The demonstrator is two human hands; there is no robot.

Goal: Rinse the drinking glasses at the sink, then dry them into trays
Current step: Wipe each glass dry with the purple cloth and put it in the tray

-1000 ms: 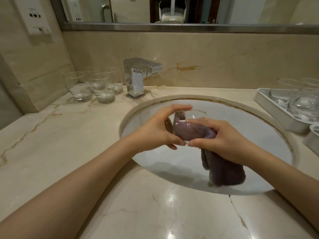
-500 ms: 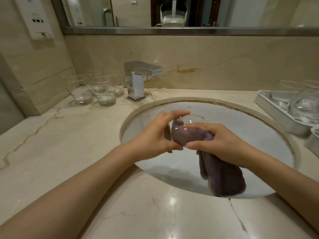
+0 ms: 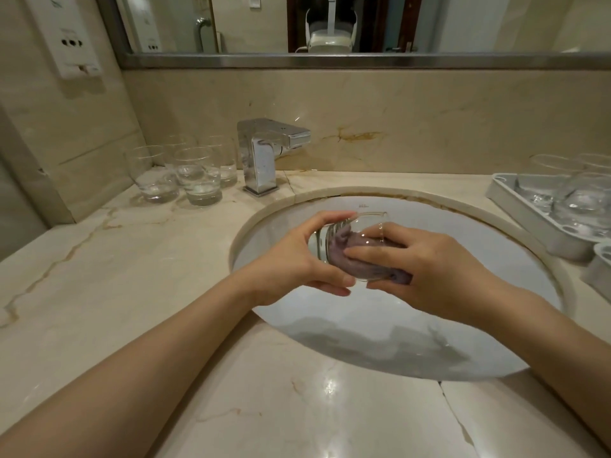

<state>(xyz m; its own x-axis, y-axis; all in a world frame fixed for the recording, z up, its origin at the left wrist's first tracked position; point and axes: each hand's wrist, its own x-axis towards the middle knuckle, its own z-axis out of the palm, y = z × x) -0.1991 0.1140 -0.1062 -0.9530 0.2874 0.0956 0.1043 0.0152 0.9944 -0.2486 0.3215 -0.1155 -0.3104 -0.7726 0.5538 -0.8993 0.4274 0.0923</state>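
— Around the sink (image 3: 515, 256)?
— Tap (image 3: 264, 153) and spare glasses (image 3: 185, 175) toward the table's far left corner; tray (image 3: 535, 223) holding glasses at the right edge.
— Hands?
— Left hand (image 3: 297, 262) gripping the glass (image 3: 350, 246) above the basin; right hand (image 3: 426, 269) clenched on the purple cloth (image 3: 360, 256) stuffed inside.

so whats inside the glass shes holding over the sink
A purple cloth is stuffed inside the glass, pushed in by the right hand, while the left hand grips the glass. The fingertips inside and the rest of the cloth are hidden by that hand.
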